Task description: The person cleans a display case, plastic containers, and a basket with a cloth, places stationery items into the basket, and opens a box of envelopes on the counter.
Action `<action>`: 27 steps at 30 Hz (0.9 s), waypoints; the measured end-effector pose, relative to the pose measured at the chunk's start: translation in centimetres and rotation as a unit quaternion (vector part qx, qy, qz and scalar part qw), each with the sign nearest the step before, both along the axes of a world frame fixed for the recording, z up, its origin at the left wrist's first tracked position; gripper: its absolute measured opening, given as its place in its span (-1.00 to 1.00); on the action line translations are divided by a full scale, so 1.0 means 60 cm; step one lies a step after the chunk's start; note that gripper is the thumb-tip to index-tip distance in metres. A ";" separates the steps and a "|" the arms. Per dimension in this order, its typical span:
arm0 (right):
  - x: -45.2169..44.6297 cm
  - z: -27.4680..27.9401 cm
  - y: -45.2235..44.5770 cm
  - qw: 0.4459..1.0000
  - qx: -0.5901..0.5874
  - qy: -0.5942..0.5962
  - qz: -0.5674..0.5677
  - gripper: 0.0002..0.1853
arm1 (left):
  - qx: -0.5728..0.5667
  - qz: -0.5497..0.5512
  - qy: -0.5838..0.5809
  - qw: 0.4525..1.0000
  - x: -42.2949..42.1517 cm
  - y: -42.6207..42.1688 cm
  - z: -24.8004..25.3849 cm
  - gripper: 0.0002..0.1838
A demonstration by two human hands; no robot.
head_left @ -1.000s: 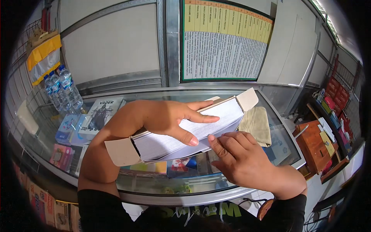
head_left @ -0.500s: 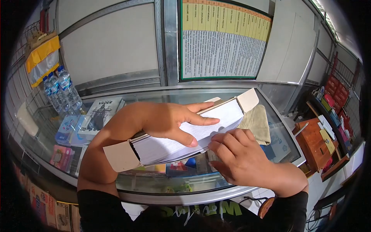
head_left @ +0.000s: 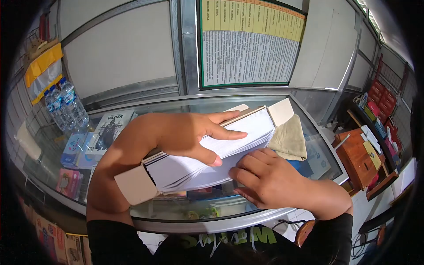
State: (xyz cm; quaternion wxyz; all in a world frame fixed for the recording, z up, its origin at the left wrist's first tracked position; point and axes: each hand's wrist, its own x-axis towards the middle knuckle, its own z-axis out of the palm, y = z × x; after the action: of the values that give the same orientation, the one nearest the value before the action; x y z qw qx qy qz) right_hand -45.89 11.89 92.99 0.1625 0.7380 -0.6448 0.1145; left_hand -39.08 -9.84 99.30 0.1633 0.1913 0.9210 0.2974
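A long open cardboard box [head_left: 136, 183] lies tilted over the glass counter, its end flaps folded out. Packed inside is a stack of what look like white envelopes [head_left: 176, 169]. My left hand [head_left: 187, 134] rests across the box with fingers spread, thumb and index finger on the stack's upper edges, another finger over the far wall. At the near side, the curled fingers of my right hand [head_left: 265, 176] grip the edge of the front white envelopes, which bend away from the stack. The tips of those fingers are partly hidden.
Beneath is a glass display counter [head_left: 247, 224] with a metal edge. To the left are water bottles [head_left: 73, 102] and a Vader book [head_left: 111, 131]. A beige cloth [head_left: 289, 139] lies right of the box. A printed chart [head_left: 247, 53] hangs behind; a wooden cabinet [head_left: 360, 159] stands at right.
My right hand has drawn the front envelopes slightly toward me and down, widening the gap in the stack. My left hand stays on the box. The view has shifted slightly.
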 end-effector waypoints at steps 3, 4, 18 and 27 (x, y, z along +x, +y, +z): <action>0.005 -0.004 -0.001 0.999 -0.043 0.012 -0.003 -0.49 | 0.009 0.013 0.007 1.000 -0.003 -0.012 -0.005 -0.33; 0.006 -0.008 -0.001 0.997 -0.079 0.016 -0.011 -0.46 | 0.011 0.016 0.009 1.000 -0.004 -0.015 -0.007 -0.32; 0.009 -0.003 0.001 0.995 -0.091 0.029 -0.025 -0.36 | 0.004 -0.020 0.010 1.000 -0.012 -0.022 -0.011 -0.28; 0.008 -0.002 0.002 0.995 -0.093 0.020 -0.019 -0.42 | 0.029 -0.010 -0.012 0.999 -0.009 -0.019 -0.009 -0.29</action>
State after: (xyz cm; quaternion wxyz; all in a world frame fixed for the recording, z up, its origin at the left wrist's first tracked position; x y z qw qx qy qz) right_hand -45.42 11.99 92.90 0.2453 0.7095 -0.6418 0.1564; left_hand -39.64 -10.95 98.77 0.1711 0.2013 0.9081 0.3248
